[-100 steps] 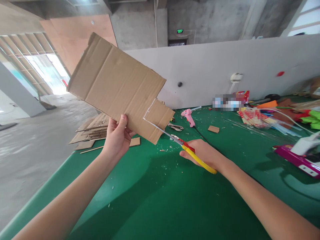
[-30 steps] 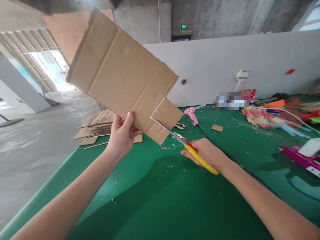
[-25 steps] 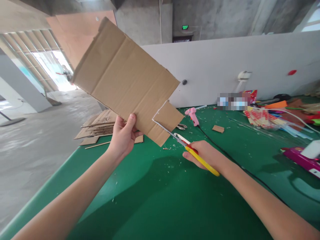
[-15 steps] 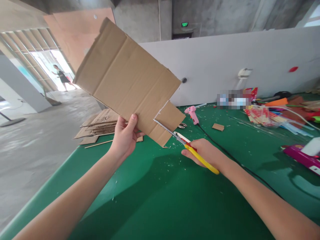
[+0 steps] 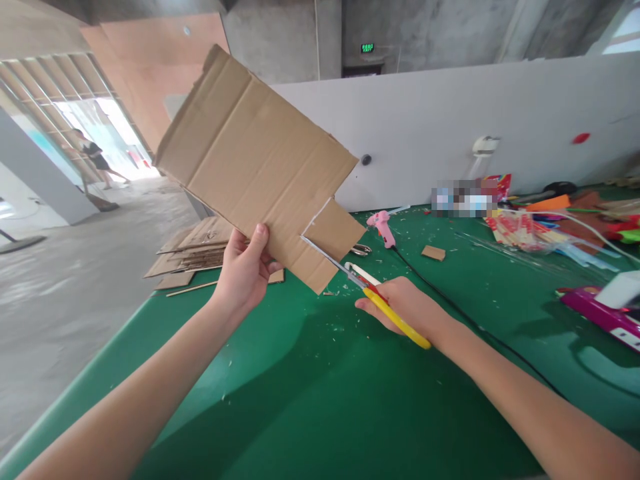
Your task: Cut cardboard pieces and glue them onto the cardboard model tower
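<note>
Your left hand (image 5: pixel 245 270) pinches cardboard (image 5: pixel 260 150), long axis slanting upper-left to lower-right | your right hand (image 5: pixel 406 303) grips scissors (image 5: pixel 383 306) pointing up-left

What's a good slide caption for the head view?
Left hand holds cardboard, right hand holds scissors to it, above green table.

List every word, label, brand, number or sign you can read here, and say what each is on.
"EXIT": on the green lit sign on the far wall; the characters above it are too small to read.
Red packet: too blurred to read.
Red-marked bundle: too blurred to read.
Cardboard sheet in the left hand, scissors in the right hand: no lettering visible.
</note>
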`<state>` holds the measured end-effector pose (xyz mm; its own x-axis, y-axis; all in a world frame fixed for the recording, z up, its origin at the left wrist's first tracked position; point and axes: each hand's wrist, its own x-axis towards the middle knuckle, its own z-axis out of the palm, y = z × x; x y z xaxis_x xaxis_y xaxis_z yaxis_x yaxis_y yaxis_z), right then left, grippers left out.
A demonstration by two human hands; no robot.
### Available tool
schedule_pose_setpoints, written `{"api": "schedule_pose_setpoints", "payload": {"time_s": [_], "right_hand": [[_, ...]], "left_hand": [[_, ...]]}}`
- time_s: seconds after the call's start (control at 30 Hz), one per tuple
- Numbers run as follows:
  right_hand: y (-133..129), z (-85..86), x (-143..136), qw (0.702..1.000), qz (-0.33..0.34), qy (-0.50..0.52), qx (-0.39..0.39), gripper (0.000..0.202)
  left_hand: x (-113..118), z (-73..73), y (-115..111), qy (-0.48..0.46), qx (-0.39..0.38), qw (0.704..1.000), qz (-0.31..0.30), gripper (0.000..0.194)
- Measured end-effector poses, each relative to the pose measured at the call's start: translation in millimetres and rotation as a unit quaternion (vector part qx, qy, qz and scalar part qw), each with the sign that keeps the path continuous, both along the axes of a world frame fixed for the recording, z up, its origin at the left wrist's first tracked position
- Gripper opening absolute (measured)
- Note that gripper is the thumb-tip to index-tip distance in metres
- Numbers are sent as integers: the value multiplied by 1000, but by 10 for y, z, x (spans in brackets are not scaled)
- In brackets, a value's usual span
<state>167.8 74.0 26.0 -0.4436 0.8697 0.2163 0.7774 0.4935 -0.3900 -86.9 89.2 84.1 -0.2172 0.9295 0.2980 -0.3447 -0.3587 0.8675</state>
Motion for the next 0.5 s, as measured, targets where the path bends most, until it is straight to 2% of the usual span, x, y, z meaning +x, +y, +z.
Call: {"api": "schedule_pose_setpoints", "payload": {"time_s": [0.13,0.27,0.37,0.5], "right_hand": [[6,10,-10,1000,5,9,-7,57],[19,0,0,997,6,34,-68,57],[21,-5,21,994,23,53,-91,55],[8,38,42,990,57,64,-111,52]], "left_hand": [[5,6,-5,-7,-5,1000,-6,36],[-13,-23,23,-11,-3,1000,-13,33],[-21,-21,40,-11,21,1000,-6,32],[6,68,23,1,70,997,8,31]]}}
